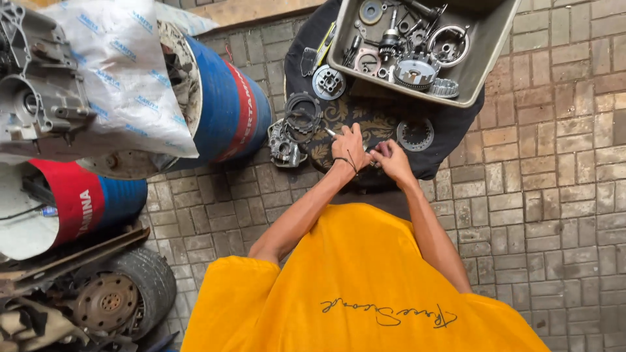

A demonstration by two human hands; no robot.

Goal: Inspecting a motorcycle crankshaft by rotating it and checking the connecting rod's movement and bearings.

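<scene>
Working mid-job: left hand [349, 148] pinching thin metal rod [330, 132], right hand [391, 156] curled (contents hidden), tray [482, 52] parts lying loose.

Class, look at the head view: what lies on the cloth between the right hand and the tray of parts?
A toothed metal ring lies on the dark cloth, between the right hand and the tray.
</scene>
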